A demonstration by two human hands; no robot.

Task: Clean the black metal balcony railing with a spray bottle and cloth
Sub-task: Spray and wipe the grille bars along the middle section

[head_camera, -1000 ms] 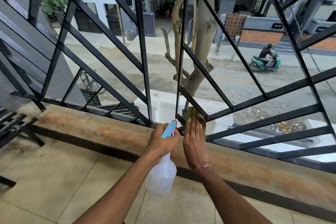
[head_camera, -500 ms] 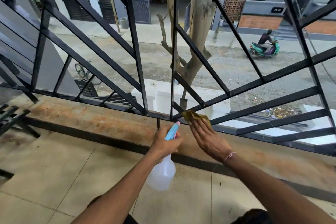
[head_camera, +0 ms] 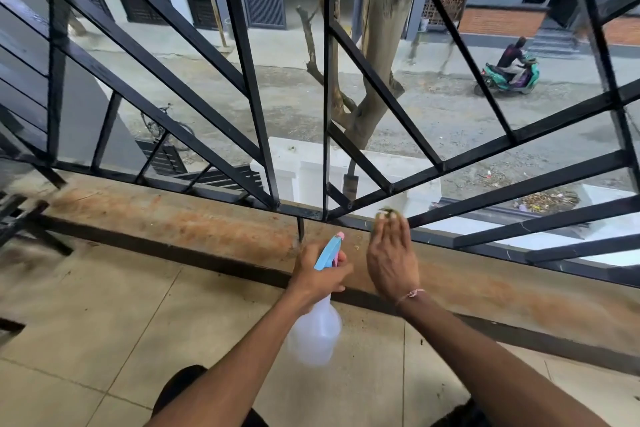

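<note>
Your left hand (head_camera: 320, 272) is gripping the neck of the spray bottle (head_camera: 317, 333), fingers curled round it below the blue-and-pink trigger head, the translucent body hanging over the tiled floor (head_camera: 104, 315). Your right hand (head_camera: 391, 258) is pressing a yellowish cloth (head_camera: 387, 212) with straight fingers against the bottom rail of the black metal railing (head_camera: 519, 135), just right of where the bars are converging; most of the cloth is lying hidden behind the blurred fingers. The rail is running along a rust-stained concrete ledge (head_camera: 180, 222). Beyond the bars, a rider on a green scooter (head_camera: 509, 74) is crossing the street beside a tree trunk (head_camera: 382, 31).
</note>
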